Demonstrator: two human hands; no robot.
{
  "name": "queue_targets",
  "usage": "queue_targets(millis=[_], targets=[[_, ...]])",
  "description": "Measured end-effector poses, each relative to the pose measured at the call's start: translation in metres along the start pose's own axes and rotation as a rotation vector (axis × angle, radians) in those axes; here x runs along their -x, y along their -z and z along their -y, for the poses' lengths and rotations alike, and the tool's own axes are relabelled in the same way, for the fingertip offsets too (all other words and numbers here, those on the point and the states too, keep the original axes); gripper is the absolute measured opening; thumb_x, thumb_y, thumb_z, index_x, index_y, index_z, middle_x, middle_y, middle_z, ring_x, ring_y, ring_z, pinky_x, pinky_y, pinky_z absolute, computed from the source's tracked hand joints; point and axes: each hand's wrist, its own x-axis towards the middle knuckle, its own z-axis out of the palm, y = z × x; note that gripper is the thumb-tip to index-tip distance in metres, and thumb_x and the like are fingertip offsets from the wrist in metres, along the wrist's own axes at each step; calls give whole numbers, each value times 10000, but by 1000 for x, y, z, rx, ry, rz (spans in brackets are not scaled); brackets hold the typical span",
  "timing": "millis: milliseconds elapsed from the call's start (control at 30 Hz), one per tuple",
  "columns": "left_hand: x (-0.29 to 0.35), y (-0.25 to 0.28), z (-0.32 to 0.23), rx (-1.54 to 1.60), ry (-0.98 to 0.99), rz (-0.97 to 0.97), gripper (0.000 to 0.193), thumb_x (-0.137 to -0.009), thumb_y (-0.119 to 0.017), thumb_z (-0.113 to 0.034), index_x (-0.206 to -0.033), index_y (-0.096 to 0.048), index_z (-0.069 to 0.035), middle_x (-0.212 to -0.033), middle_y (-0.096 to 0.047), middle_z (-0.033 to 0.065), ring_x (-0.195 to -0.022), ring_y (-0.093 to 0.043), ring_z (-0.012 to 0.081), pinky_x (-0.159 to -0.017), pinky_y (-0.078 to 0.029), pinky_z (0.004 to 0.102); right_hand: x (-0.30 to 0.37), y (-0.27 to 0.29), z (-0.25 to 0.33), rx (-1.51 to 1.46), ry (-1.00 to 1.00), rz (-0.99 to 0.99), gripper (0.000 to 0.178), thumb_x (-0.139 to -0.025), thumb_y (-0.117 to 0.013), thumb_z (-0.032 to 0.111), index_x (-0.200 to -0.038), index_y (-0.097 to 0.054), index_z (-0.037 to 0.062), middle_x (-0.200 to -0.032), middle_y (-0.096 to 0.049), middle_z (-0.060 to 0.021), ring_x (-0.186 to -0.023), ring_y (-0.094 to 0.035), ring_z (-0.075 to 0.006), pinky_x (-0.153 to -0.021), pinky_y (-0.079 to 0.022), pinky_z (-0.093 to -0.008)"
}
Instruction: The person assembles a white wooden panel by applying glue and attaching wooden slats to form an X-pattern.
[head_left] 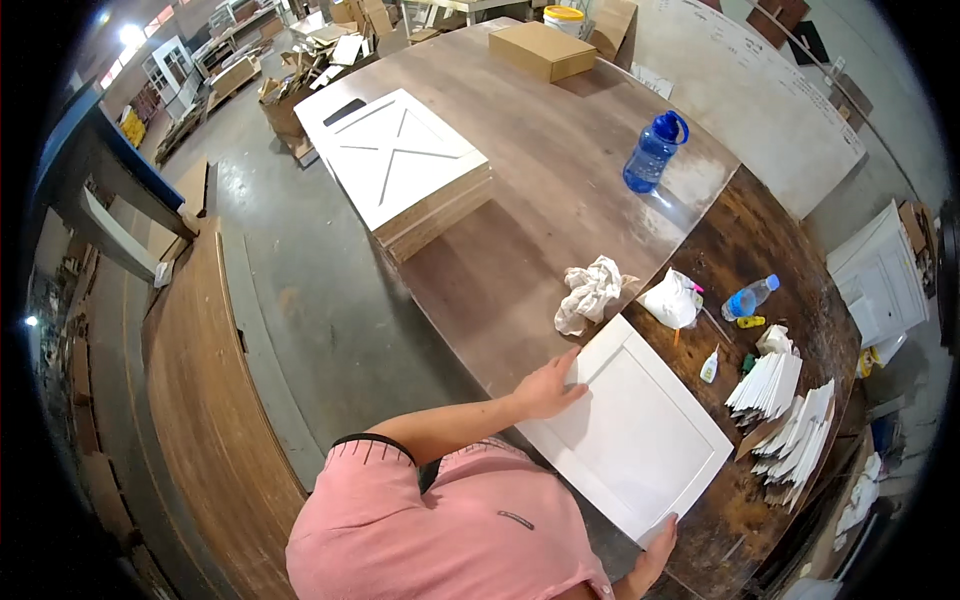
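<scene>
A white cabinet door (625, 430) with a raised frame around a flat middle lies at the near edge of the worktable, tilted to my view. My left hand (548, 388) grips its left edge, fingers bent over the border. At the door's near right corner, my right hand (655, 556) holds the edge, its fingers partly hidden. Just beyond the door's far corner is a crumpled off-white cloth (590, 295). A white plastic bag (672, 299) lies beside that cloth, and a small white glue bottle (709, 367) stands to the right of the door.
Bundles of thin white strips (795, 440) lie on the table's dark right part, near a small water bottle (750, 297). Farther off stand a large blue bottle (655, 152) and a cardboard box (541, 51). A stack of white panels (415, 165) sits at the table's left edge.
</scene>
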Motion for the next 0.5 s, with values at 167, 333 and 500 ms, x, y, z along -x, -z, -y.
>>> queue_targets(millis=[167, 333, 500], targets=[[1, -1, 11, 102, -66, -46, 759, -1018, -630, -402, -1620, -316, -62, -1507, -505, 286, -1243, -631, 430, -1061, -509, 494, -14, -3, 34, 101, 27, 42, 602, -1105, -538, 392, -1481, -505, -77, -1430, -613, -195, -1263, -597, -284, -1063, -466, -384], [11, 100, 12, -27, -415, -331, 333, -940, -721, -200, -1248, -709, -74, -1339, -663, 202, -1222, -648, 384, -1040, -526, 486, -39, -10, 51, 197, 49, 11, 650, -1109, -511, 430, -1508, -470, -82, -1439, -604, -216, -1274, -596, -302, -1066, -466, -387], [-1, 296, 90, -262, -308, -801, 224, -883, -748, -134, -1097, -761, -69, -1270, -722, 168, -1247, -638, 395, -1077, -510, 490, -64, -7, 17, 234, 88, -190, 718, -1104, -491, 488, -1523, -449, -94, -1470, -577, -247, -1295, -597, -336, -1068, -477, -399]])
